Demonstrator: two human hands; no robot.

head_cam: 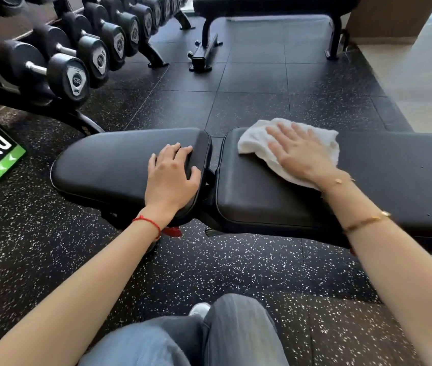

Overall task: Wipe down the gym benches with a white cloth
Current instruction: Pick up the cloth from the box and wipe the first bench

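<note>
The black tabletop of the near gym bench is stretching left to right across the view, its long axis running away rightward from the fingers of the right hand — that unwiped length is lying closest to this hand. The left hand is bracing on the seat pad, fingers curled over its right edge. The white cloth is lying directly under the right hand's flat, spread fingers — pressed, not gripped.

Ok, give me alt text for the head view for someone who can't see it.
A person's right hand presses a white cloth flat on a black gym bench's long pad, while the left hand grips the seat pad. A dumbbell rack stands left; a second bench stands beyond.
</note>
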